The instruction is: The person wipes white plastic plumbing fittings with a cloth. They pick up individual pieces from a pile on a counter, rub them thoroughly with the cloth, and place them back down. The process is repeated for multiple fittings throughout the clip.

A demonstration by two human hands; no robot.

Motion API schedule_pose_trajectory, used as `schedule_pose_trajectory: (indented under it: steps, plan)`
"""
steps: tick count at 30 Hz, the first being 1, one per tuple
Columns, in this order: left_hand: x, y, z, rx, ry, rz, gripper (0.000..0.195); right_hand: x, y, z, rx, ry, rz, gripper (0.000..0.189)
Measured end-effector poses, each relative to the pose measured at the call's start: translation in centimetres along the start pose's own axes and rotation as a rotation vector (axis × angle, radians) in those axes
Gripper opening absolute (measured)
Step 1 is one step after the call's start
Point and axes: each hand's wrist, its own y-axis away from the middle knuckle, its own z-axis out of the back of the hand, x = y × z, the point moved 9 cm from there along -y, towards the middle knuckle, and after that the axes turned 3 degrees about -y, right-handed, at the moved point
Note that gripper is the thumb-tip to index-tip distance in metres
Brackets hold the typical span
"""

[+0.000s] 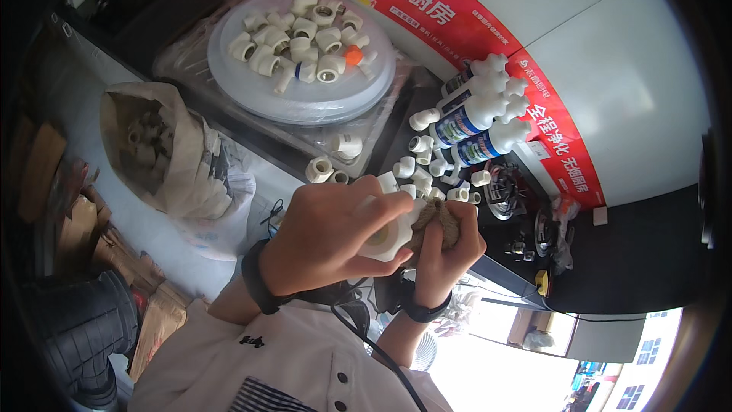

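Note:
My left hand (331,234) grips a white plastic pipe fitting (389,243) with a round opening, held before my chest. In my right hand (452,249) a rough olive-brown cloth (432,229) is pinched against the fitting's right side. Just beyond my hands, several loose white pipe fittings (422,180) lie on the black counter. Farther up, a round translucent plastic lid or tray (229,86) bears a heap of white elbow and threaded fittings (300,40), one with an orange plug (353,55). My fingers partly hide both held things.
White bottles with blue labels (466,120) lie right of the tray. An open woven sack (189,183) of fittings stands at left, above cardboard (160,320) and a black corrugated plastic part (86,332). Gas burners (503,191) and a black cable (595,318) are at right.

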Motion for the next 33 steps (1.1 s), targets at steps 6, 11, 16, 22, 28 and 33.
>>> schedule_pose_trajectory:
  steps: [6, 11, 16, 22, 28, 33]
  plan:
    - [0.5, 0.5, 0.5, -0.012, 0.07, 0.017, 0.042, 2.7, 2.2, -1.7, 0.111, -0.008, 0.142, 0.02]
    - [-0.6, 0.9, 0.8, 0.013, 0.131, -0.045, 0.046, 2.5, 2.1, -0.3, 0.002, 0.028, 0.026, 0.013]
    - [-0.5, 1.1, 2.4, -0.017, 0.134, -0.091, 0.044, 4.4, 2.9, -1.5, 0.072, 0.012, 0.132, 0.017]
    - [-0.7, 0.5, 3.2, 0.038, 0.097, -0.106, 0.043, 3.2, 1.3, -1.6, -0.007, -0.014, -0.009, 0.018]
    - [1.1, -0.4, 5.3, 0.026, 0.091, -0.097, 0.048, 5.9, 0.9, -4.3, 0.092, -0.044, 0.165, 0.018]
    - [4.1, 0.3, 6.7, -0.107, 0.505, 0.001, 0.05, 1.4, -1.5, -2.5, -0.096, -0.178, -0.13, 0.011]
